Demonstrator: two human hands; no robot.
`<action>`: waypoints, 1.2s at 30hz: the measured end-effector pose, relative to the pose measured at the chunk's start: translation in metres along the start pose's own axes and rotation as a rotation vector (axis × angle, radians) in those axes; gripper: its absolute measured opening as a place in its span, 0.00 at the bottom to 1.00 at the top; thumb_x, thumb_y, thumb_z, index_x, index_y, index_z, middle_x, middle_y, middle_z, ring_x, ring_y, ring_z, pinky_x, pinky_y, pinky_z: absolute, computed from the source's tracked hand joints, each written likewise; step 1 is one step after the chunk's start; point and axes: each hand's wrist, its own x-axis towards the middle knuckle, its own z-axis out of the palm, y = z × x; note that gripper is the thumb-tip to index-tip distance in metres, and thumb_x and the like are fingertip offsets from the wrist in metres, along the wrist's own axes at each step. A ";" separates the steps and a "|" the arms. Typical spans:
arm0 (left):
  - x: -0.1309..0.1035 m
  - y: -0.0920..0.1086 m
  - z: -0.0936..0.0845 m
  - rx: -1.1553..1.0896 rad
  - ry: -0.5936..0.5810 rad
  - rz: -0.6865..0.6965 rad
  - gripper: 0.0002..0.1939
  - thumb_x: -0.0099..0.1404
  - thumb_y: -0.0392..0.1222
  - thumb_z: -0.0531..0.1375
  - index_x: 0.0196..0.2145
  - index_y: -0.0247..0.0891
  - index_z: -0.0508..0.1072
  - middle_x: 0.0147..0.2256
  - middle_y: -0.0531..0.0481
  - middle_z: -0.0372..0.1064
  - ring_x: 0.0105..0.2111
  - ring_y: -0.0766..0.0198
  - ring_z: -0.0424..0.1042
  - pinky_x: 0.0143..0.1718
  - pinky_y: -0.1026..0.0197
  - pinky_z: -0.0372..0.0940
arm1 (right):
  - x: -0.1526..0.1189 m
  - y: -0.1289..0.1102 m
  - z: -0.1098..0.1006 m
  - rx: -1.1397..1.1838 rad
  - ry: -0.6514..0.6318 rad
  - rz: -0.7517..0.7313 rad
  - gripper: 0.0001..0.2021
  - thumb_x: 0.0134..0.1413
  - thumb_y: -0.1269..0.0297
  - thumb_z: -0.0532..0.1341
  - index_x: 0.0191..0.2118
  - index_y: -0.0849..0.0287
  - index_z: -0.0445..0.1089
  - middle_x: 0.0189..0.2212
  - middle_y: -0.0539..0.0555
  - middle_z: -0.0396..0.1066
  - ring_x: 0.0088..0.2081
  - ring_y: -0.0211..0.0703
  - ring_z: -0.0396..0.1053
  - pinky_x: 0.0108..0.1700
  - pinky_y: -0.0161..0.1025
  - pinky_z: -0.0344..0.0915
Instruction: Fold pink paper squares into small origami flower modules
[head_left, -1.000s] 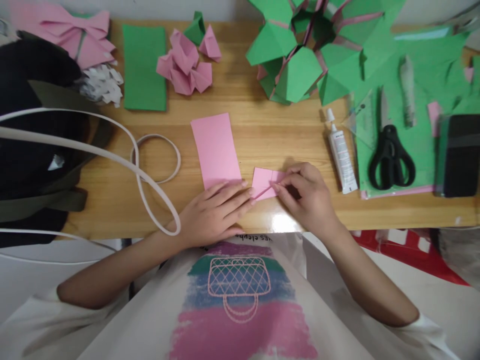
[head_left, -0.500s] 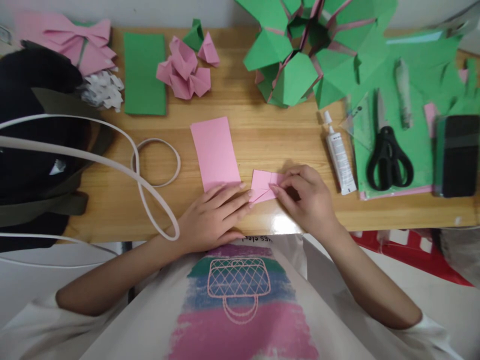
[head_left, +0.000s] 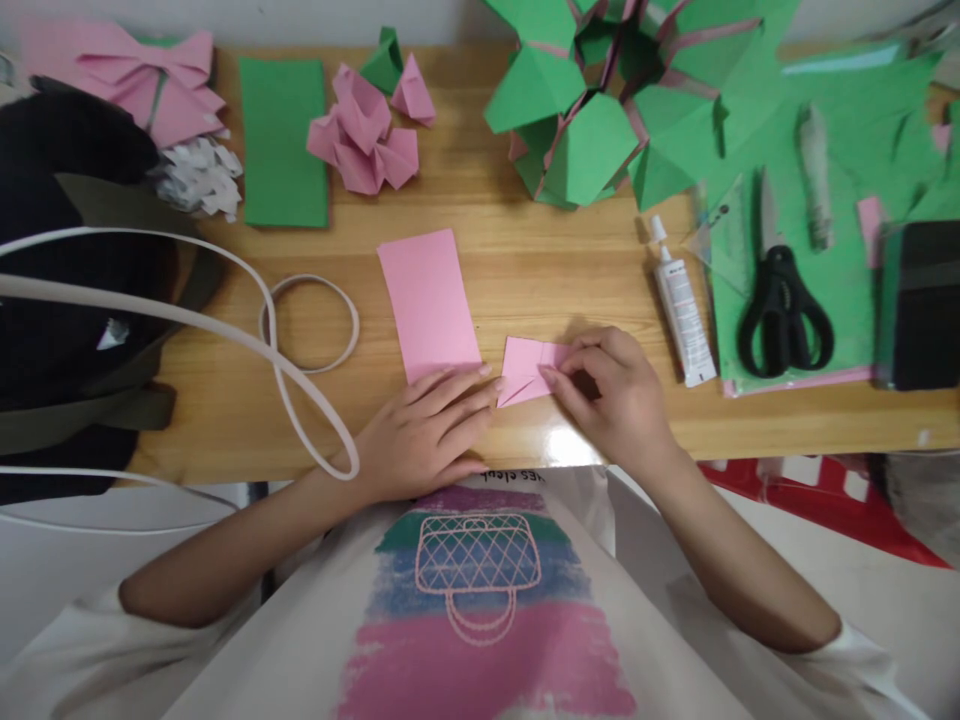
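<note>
A small folded pink paper [head_left: 525,372] lies near the table's front edge, with creases and a slightly raised flap at its lower left. My right hand [head_left: 615,400] pinches its right end between thumb and fingers. My left hand [head_left: 429,435] lies palm down with the fingers spread, one fingertip at the left edge of the folded paper. Under its upper fingertips is the lower edge of a flat pink sheet [head_left: 431,305].
A glue tube [head_left: 685,318], black scissors [head_left: 784,310] and green sheets [head_left: 847,300] lie to the right. Behind stand a green paper construction [head_left: 592,150] and pink folded pieces [head_left: 364,135]. A white cable [head_left: 307,375] loops at the left beside a green stack [head_left: 283,145].
The view has shifted slightly. The flap at the lower left of the folded paper looks a little more raised. Both hands stay almost where they were.
</note>
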 end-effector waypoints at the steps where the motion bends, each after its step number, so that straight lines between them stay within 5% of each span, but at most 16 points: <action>1: 0.000 0.000 0.000 0.005 0.002 -0.002 0.25 0.72 0.53 0.49 0.52 0.30 0.70 0.56 0.41 0.69 0.60 0.51 0.61 0.59 0.49 0.56 | 0.000 0.000 0.000 0.001 0.002 -0.004 0.07 0.57 0.64 0.62 0.28 0.57 0.67 0.31 0.54 0.68 0.35 0.46 0.68 0.37 0.43 0.66; 7: 0.003 0.008 0.000 0.089 -0.028 -0.026 0.28 0.71 0.55 0.50 0.60 0.32 0.64 0.57 0.43 0.68 0.59 0.49 0.62 0.59 0.48 0.55 | -0.001 -0.001 0.001 -0.007 0.024 -0.012 0.07 0.56 0.66 0.62 0.28 0.58 0.66 0.31 0.55 0.67 0.34 0.45 0.68 0.37 0.42 0.66; 19: 0.007 0.014 0.004 0.116 -0.045 -0.065 0.31 0.70 0.58 0.50 0.59 0.31 0.66 0.56 0.43 0.69 0.60 0.48 0.62 0.60 0.47 0.54 | 0.000 -0.002 0.001 0.013 0.026 0.022 0.08 0.57 0.66 0.61 0.28 0.58 0.67 0.31 0.55 0.68 0.34 0.45 0.69 0.37 0.43 0.66; 23: 0.008 0.016 0.002 0.124 -0.063 -0.079 0.31 0.69 0.59 0.52 0.58 0.32 0.67 0.56 0.43 0.69 0.60 0.48 0.61 0.61 0.46 0.54 | -0.008 -0.008 -0.001 -0.078 0.098 -0.002 0.02 0.57 0.68 0.61 0.36 0.60 0.69 0.35 0.59 0.71 0.38 0.48 0.70 0.39 0.44 0.68; 26: 0.008 0.017 0.002 0.136 -0.046 -0.072 0.30 0.69 0.59 0.50 0.57 0.33 0.68 0.55 0.44 0.70 0.60 0.48 0.62 0.61 0.46 0.55 | -0.026 -0.025 -0.002 -0.253 0.190 -0.157 0.11 0.55 0.69 0.63 0.45 0.63 0.69 0.42 0.63 0.73 0.46 0.52 0.70 0.45 0.46 0.67; 28: 0.008 0.017 0.003 0.133 -0.031 -0.066 0.28 0.70 0.58 0.49 0.55 0.34 0.70 0.55 0.44 0.70 0.60 0.48 0.62 0.61 0.47 0.55 | -0.040 -0.038 0.000 -0.278 0.097 -0.273 0.14 0.58 0.65 0.61 0.49 0.63 0.69 0.42 0.60 0.76 0.50 0.51 0.69 0.51 0.45 0.65; 32: 0.009 0.016 0.004 0.133 -0.015 -0.069 0.29 0.70 0.58 0.48 0.55 0.32 0.70 0.55 0.42 0.71 0.60 0.48 0.62 0.60 0.46 0.55 | -0.058 -0.052 0.007 -0.341 -0.096 -0.211 0.23 0.65 0.54 0.51 0.55 0.67 0.67 0.51 0.61 0.74 0.57 0.50 0.66 0.61 0.48 0.56; 36: 0.009 0.016 0.003 0.149 -0.030 -0.073 0.31 0.70 0.59 0.49 0.58 0.31 0.68 0.54 0.41 0.71 0.60 0.48 0.62 0.60 0.46 0.55 | -0.062 -0.048 0.012 -0.396 -0.168 -0.173 0.25 0.65 0.55 0.52 0.58 0.69 0.64 0.56 0.61 0.70 0.59 0.51 0.64 0.65 0.49 0.48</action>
